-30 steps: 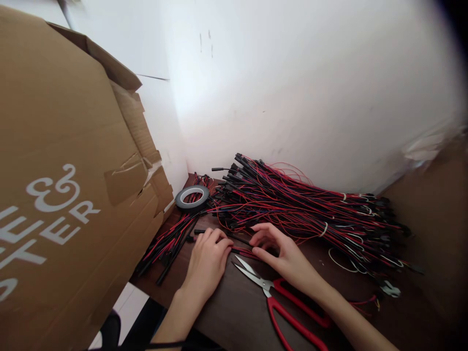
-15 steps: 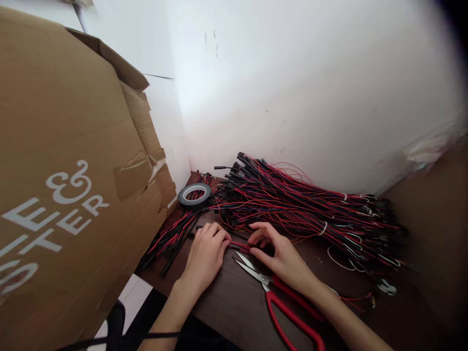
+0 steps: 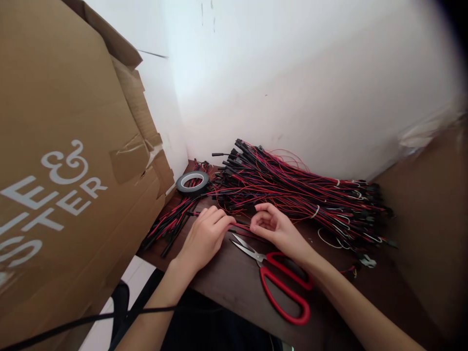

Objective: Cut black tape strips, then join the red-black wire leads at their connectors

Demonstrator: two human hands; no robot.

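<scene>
My left hand [image 3: 208, 231] is closed around a thin bundle of red and black wires [image 3: 243, 226] above the table. To its right, my right hand [image 3: 272, 225] has its thumb and index finger pinched together at the wires; what lies between the fingertips is too small to make out. Red-handled scissors [image 3: 281, 280] rest just below my right hand, blades slightly apart and pointing to the upper left. Behind both hands spreads a large pile of red and black cables [image 3: 285, 185] with black connectors, some tied with white ties.
A large cardboard box [image 3: 73, 146] stands at the left. A roll of black tape [image 3: 192, 183] lies on shorter black and red cables [image 3: 171, 222]. White walls rise behind, and a brown box [image 3: 424, 204] is at the right.
The view has tilted down, so everything sits higher in the picture. My right thumb and index finger have come together, and more of the wires shows between my hands.
</scene>
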